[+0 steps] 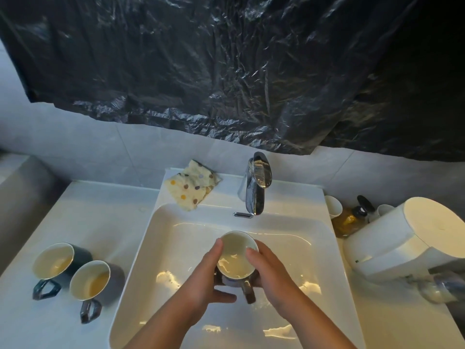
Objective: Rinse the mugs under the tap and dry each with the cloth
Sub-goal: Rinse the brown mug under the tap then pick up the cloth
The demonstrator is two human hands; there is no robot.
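Observation:
Over the white sink basin (161,248) I hold a brown mug (237,258) with a cream inside, its handle pointing toward me. My left hand (210,278) wraps its left side, thumb under the base. My right hand (268,270) grips its right side, a fingertip on the rim. The chrome tap (256,187) stands behind the basin, and I see no water running from it. Two more mugs stand on the left counter: a dark green mug (56,260) and a grey mug (91,280). The polka-dot cloth (192,187) lies on the ledge left of the tap.
A white appliance (412,235) lies on the right counter, with a soap pump bottle (352,217) and white cups (332,206) behind it. Black plastic sheeting (226,71) covers the wall above. A grey ledge (20,192) borders the far left.

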